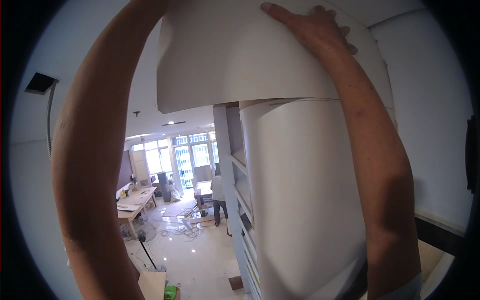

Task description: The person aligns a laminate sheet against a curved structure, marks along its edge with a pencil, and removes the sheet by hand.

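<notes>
My right hand (320, 31) lies spread on a large white sheet (225, 60), thumb pointing left and fingers bent over to the right. No object is gripped in it. My left forearm (97, 140) rises past the sheet's left edge and leaves the picture at the top, so the left hand is out of sight. Below the sheet's lower edge hangs a broad, curved white sheet (305, 185), bulging toward me. Whether the two pieces are joined is unclear. Behind them stands a tall grey shelf unit (222, 145), partly hidden.
A wooden worktable (131, 209) with tools stands at left. Another person (218, 197) is at the far middle. Cables (185, 227) lie on the shiny floor. A board (152, 284) and a green item (171, 292) are low at left. A pale wall (435, 100) closes the right side.
</notes>
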`<control>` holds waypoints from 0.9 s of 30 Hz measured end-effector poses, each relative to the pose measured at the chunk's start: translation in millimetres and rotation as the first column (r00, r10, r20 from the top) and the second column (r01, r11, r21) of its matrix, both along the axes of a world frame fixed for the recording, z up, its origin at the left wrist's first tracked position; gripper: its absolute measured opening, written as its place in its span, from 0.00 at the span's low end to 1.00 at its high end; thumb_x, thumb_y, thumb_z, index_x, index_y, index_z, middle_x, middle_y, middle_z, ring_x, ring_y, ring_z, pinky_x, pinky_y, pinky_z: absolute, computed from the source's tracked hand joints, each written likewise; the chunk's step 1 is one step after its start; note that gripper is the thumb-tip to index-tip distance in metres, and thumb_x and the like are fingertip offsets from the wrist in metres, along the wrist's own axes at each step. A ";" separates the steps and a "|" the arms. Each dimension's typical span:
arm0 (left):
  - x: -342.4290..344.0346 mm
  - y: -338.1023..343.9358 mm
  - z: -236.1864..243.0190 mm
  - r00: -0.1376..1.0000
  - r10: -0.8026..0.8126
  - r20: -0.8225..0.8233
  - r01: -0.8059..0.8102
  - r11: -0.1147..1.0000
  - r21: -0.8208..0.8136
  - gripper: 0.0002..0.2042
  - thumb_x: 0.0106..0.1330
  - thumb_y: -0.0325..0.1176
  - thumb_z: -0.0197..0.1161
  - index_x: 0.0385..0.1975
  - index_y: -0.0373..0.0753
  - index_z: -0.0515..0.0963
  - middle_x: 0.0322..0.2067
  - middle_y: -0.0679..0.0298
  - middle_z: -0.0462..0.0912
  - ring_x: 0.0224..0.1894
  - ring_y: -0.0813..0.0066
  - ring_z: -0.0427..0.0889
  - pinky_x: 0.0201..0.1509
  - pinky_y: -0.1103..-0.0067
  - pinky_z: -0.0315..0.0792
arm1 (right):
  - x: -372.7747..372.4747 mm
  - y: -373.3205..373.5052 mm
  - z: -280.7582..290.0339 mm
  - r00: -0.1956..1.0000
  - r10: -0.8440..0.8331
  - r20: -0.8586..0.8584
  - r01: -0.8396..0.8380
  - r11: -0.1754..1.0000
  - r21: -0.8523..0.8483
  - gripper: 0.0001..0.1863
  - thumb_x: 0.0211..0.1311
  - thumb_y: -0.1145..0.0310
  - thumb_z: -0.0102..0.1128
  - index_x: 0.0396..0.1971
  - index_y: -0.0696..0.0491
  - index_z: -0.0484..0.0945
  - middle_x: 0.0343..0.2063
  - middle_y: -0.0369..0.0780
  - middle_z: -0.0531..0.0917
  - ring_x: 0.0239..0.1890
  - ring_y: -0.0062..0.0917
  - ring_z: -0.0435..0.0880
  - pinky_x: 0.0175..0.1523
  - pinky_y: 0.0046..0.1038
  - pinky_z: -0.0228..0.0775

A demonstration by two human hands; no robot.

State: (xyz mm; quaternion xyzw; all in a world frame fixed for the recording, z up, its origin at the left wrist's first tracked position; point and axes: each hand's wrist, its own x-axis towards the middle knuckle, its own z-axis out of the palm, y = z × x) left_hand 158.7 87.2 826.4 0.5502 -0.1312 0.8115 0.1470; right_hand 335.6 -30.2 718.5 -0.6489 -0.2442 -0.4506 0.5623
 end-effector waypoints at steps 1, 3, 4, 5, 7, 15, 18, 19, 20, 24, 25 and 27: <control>8.0 -5.8 1.9 1.000 0.003 -0.005 -0.003 1.000 0.014 0.06 0.63 0.19 0.62 0.23 0.25 0.79 0.22 0.50 0.81 0.18 0.63 0.82 0.17 0.73 0.76 | 0.0 -1.0 -1.3 1.000 0.010 0.020 -0.010 1.000 0.012 0.68 0.48 0.22 0.64 0.74 0.64 0.57 0.76 0.59 0.55 0.79 0.59 0.45 0.78 0.66 0.34; 24.3 -13.2 7.3 1.000 0.008 -0.015 -0.007 0.999 0.041 0.06 0.63 0.20 0.62 0.24 0.25 0.80 0.23 0.49 0.83 0.18 0.62 0.83 0.18 0.73 0.77 | -0.7 -1.7 -2.1 1.000 0.018 0.019 -0.018 1.000 0.005 0.68 0.47 0.22 0.64 0.74 0.64 0.58 0.76 0.59 0.56 0.79 0.59 0.45 0.78 0.65 0.34; 31.0 -15.9 12.2 0.999 -0.005 -0.049 0.009 0.998 0.065 0.06 0.64 0.21 0.63 0.25 0.25 0.80 0.24 0.49 0.83 0.19 0.62 0.83 0.18 0.73 0.78 | -0.7 -2.5 -1.1 1.000 0.017 -0.001 -0.017 1.000 -0.012 0.68 0.47 0.23 0.64 0.74 0.65 0.58 0.76 0.59 0.57 0.79 0.59 0.46 0.78 0.65 0.34; 37.9 -19.3 17.0 0.996 -0.017 -0.083 0.025 0.996 0.089 0.06 0.64 0.21 0.63 0.26 0.25 0.80 0.25 0.49 0.84 0.20 0.61 0.84 0.19 0.73 0.78 | -0.4 -4.7 -0.2 1.000 0.016 -0.021 -0.016 1.000 -0.027 0.67 0.47 0.23 0.65 0.73 0.65 0.58 0.76 0.59 0.57 0.79 0.59 0.46 0.78 0.64 0.34; 45.2 -20.2 24.8 0.911 0.408 -0.051 -0.385 0.890 0.242 0.06 0.64 0.22 0.64 0.27 0.25 0.81 0.26 0.49 0.85 0.21 0.61 0.86 0.20 0.73 0.79 | 0.8 -5.1 1.5 1.000 -0.012 -0.027 0.012 1.000 -0.006 0.67 0.47 0.23 0.65 0.73 0.65 0.59 0.75 0.59 0.58 0.79 0.58 0.47 0.79 0.64 0.35; 30.8 -24.5 -12.8 0.996 0.083 -0.022 -0.083 0.996 0.014 0.08 0.65 0.26 0.61 0.31 0.25 0.82 0.30 0.51 0.87 0.29 0.60 0.89 0.31 0.70 0.82 | 6.1 8.3 -7.7 0.997 -0.037 0.068 0.030 0.996 0.089 0.66 0.48 0.23 0.65 0.73 0.65 0.60 0.75 0.59 0.59 0.78 0.58 0.49 0.78 0.64 0.37; 0.1 -11.9 -38.9 0.993 0.114 -0.031 -0.111 0.991 0.079 0.10 0.65 0.28 0.61 0.38 0.26 0.81 0.34 0.49 0.87 0.32 0.56 0.88 0.36 0.68 0.83 | 2.8 6.6 -5.8 0.998 -0.042 0.048 0.038 0.997 0.073 0.66 0.48 0.23 0.64 0.73 0.65 0.60 0.75 0.60 0.58 0.78 0.59 0.49 0.78 0.65 0.36; -14.7 -2.7 -46.1 0.992 0.124 -0.033 -0.120 0.988 0.100 0.11 0.65 0.29 0.62 0.40 0.26 0.81 0.35 0.49 0.87 0.33 0.55 0.88 0.37 0.68 0.83 | 2.8 2.8 -4.0 0.999 -0.019 0.036 0.018 0.999 0.039 0.66 0.48 0.23 0.64 0.73 0.65 0.59 0.75 0.60 0.58 0.78 0.59 0.49 0.78 0.65 0.36; -27.8 7.0 -50.0 0.990 0.134 -0.035 -0.129 0.984 0.122 0.13 0.65 0.30 0.62 0.43 0.27 0.81 0.37 0.48 0.87 0.34 0.54 0.88 0.38 0.68 0.84 | 3.9 -0.3 -2.8 1.000 0.003 0.022 -0.003 1.000 0.006 0.66 0.48 0.23 0.64 0.73 0.65 0.59 0.75 0.60 0.58 0.78 0.59 0.49 0.78 0.65 0.36; -52.0 43.6 -50.9 0.959 0.260 0.113 -0.254 0.965 -0.063 0.14 0.70 0.39 0.63 0.47 0.37 0.83 0.31 0.63 0.86 0.24 0.77 0.78 0.30 0.77 0.74 | 8.6 -2.2 0.3 0.998 0.005 0.058 -0.007 1.000 0.023 0.67 0.49 0.23 0.63 0.73 0.65 0.58 0.76 0.60 0.57 0.78 0.60 0.47 0.78 0.66 0.35; -54.8 51.9 -53.9 0.921 0.383 0.073 -0.375 0.922 -0.100 0.13 0.71 0.36 0.61 0.48 0.34 0.82 0.33 0.62 0.85 0.27 0.76 0.79 0.32 0.78 0.75 | 8.8 -0.9 2.2 0.999 -0.007 0.045 0.006 1.000 0.021 0.67 0.50 0.23 0.63 0.74 0.65 0.58 0.76 0.59 0.56 0.79 0.60 0.47 0.78 0.66 0.35; -55.5 64.4 -64.8 0.822 0.569 0.014 -0.559 0.813 -0.163 0.12 0.71 0.31 0.58 0.48 0.31 0.80 0.37 0.60 0.83 0.31 0.75 0.81 0.34 0.78 0.77 | 9.4 -0.9 4.7 0.998 -0.031 0.054 0.028 0.999 0.040 0.67 0.50 0.22 0.63 0.74 0.65 0.57 0.76 0.59 0.55 0.79 0.59 0.45 0.78 0.66 0.34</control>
